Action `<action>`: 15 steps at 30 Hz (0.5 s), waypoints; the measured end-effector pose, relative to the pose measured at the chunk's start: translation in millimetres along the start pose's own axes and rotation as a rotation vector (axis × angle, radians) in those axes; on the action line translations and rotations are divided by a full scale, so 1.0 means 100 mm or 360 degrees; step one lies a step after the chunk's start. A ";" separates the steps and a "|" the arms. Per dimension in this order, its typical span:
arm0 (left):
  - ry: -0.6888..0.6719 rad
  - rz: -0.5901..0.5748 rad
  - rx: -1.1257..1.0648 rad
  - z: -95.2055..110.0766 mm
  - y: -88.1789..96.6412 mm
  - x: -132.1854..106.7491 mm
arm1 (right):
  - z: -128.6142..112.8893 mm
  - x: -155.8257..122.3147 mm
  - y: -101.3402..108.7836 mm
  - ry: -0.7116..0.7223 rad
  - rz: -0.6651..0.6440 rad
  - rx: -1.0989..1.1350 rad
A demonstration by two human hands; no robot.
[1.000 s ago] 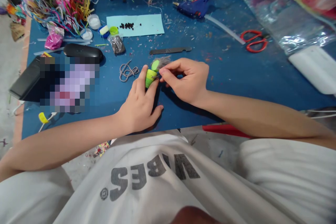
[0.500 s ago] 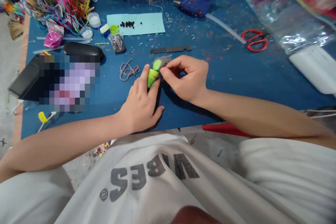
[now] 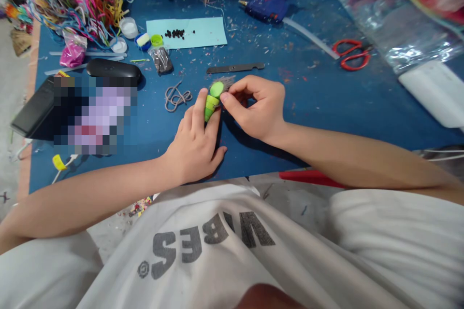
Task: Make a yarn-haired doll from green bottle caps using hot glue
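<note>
A small lime-green rolled-paper figure (image 3: pixel 211 105) lies on the blue table, with a round green disc (image 3: pixel 216 89) at its top end. Grey yarn strands (image 3: pixel 227 82) fan out behind the disc. My left hand (image 3: pixel 194 137) holds the figure down, its body caught between two fingers while the thumb is stretched to the side. My right hand (image 3: pixel 255 108) is closed in a pinch at the disc's right edge, where the grey yarn is; the exact grip is partly hidden. A loose coil of grey yarn (image 3: pixel 177 97) lies left of the figure.
A flat metal blade (image 3: pixel 235 67) lies beyond my hands. Further back are light-blue paper (image 3: pixel 206 31) with black beads, a blue glue gun (image 3: pixel 266 11) and red scissors (image 3: pixel 351 55). Left are a black case (image 3: pixel 114 71), a small grey packet (image 3: pixel 162 60) and tangled yarn (image 3: pixel 83 0).
The whole view has shifted very slightly. Both hands keep their grip, and the green figure has turned a little at most.
</note>
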State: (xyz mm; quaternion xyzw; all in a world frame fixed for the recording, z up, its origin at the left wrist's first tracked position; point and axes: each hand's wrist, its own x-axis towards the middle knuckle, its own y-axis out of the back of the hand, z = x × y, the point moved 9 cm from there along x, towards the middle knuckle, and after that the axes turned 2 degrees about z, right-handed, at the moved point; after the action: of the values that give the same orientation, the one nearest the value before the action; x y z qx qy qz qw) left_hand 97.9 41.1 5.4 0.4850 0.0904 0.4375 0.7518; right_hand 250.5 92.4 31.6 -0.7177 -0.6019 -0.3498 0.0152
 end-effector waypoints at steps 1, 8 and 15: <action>-0.0003 -0.0003 0.0008 0.00 0.00 0.00 | 0.00 0.00 0.00 0.0007 -0.0008 -0.0012; -0.0065 0.0042 0.0145 0.00 0.01 -0.01 | 0.02 -0.02 0.04 0.0105 -0.0045 -0.0005; -0.0100 0.0099 0.0137 -0.05 0.04 -0.03 | 0.08 0.06 0.12 0.0238 -0.0006 -0.0163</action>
State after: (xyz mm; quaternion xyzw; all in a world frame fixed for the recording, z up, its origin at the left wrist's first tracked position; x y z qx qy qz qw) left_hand 90.9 42.6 5.5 0.5328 0.0704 0.4408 0.7189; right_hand 265.0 97.4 33.3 -0.6882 -0.5818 -0.4328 0.0229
